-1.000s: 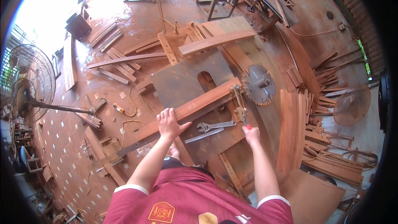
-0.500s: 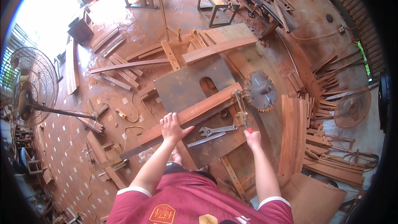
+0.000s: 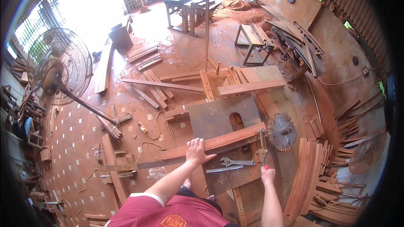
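In the head view, the plank (image 3: 227,141) lies slantwise across the near part of the saw table (image 3: 210,117), its right end rising toward the far side, along a dark metal bar (image 3: 151,165). The left hand (image 3: 197,153) rests on its left part, fingers spread rather than wrapped. The right hand (image 3: 268,175) is closed on the red-ended handle of what looks like a clamp (image 3: 261,143) at the plank's right end. Steady left pressure against the bar should stop the plank pivoting while the right works the handle; check that it sits flush before tightening. The blade (image 3: 281,132) stands just beyond the clamp, so knuckles want care. The wrench (image 3: 237,162) and ruler (image 3: 223,169) lie near, apart from the plank.
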Action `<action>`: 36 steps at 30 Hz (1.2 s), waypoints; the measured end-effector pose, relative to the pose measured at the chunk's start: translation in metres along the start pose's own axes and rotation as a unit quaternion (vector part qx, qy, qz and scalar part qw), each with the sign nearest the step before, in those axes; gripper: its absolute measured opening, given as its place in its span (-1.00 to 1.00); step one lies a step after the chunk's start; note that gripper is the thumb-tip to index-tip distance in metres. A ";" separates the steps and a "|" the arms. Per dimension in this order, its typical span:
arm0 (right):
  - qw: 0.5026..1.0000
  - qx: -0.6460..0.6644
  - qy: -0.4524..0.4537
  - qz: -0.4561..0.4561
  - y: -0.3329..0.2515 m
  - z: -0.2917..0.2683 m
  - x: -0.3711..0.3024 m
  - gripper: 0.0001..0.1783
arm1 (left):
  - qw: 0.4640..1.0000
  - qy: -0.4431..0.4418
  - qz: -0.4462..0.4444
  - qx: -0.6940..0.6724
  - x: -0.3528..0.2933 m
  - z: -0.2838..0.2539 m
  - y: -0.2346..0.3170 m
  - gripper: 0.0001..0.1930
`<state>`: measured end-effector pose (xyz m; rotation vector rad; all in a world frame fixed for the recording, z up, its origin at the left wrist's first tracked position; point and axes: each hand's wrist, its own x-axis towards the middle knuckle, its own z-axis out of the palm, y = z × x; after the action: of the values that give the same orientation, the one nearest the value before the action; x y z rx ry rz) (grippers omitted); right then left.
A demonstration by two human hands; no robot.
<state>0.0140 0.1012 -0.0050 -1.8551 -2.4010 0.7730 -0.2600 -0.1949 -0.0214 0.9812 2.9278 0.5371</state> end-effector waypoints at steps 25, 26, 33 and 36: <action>0.998 0.054 -0.019 -0.037 0.102 0.005 -0.011 -0.52 | 1.000 0.020 -0.006 0.017 -0.078 0.013 0.039 0.07; 0.998 0.056 -0.018 -0.037 0.108 0.007 -0.010 -0.52 | 1.000 0.018 -0.008 0.018 -0.081 0.012 0.041 0.07; 0.997 0.055 -0.025 -0.047 0.107 -0.021 -0.043 -0.46 | 0.999 0.024 -0.011 0.024 -0.109 0.008 0.056 0.04; 0.998 0.049 -0.013 -0.048 0.119 -0.029 -0.053 -0.46 | 0.999 0.030 -0.007 0.024 -0.123 0.011 0.067 0.02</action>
<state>0.1465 0.0848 -0.0106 -1.6917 -2.4002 0.8932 -0.1212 -0.2135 -0.0226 0.9638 3.0118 0.5058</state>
